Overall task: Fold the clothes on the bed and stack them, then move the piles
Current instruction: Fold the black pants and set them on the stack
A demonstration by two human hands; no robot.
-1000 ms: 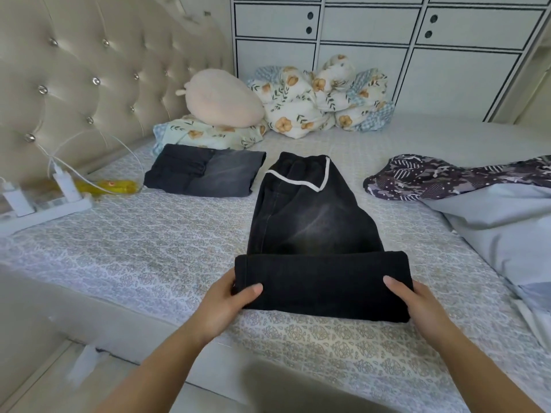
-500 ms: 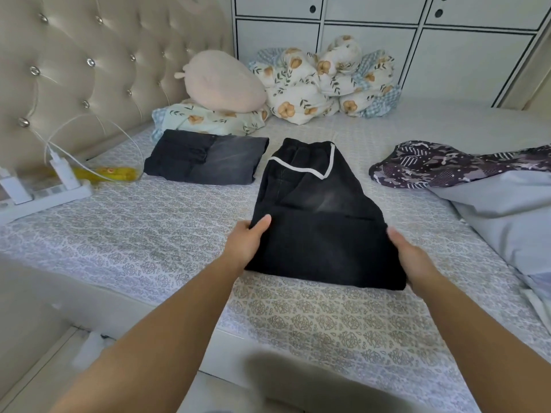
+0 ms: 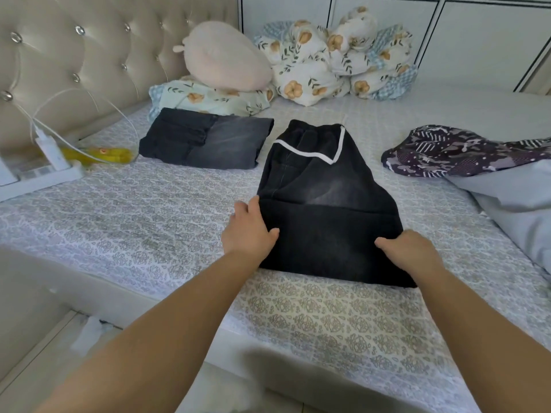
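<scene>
Black trousers (image 3: 325,186) with a white-trimmed waistband lie in the middle of the bed (image 3: 149,222), their lower part folded up over the legs. My left hand (image 3: 249,231) rests at the fold's left edge, fingers straight along the edge and thumb pressing on top of the cloth. At the fold's right edge, my right hand (image 3: 408,251) grips the trousers, thumb on top and fingers hidden round the edge. A folded dark grey garment (image 3: 205,143) lies further back on the left. An unfolded purple patterned garment (image 3: 453,150) lies on the right.
A tufted headboard (image 3: 74,55) stands on the left, with a white power strip and charger (image 3: 44,162) and a yellow object (image 3: 101,153) below it. A pink plush (image 3: 223,55) and a floral bedding bundle (image 3: 328,61) sit at the back. Grey bedding (image 3: 512,201) lies at right.
Both hands carried the trousers' folded lower end forward and laid it over the legs, making the bundle shorter. The camera moved closer to the bed.
</scene>
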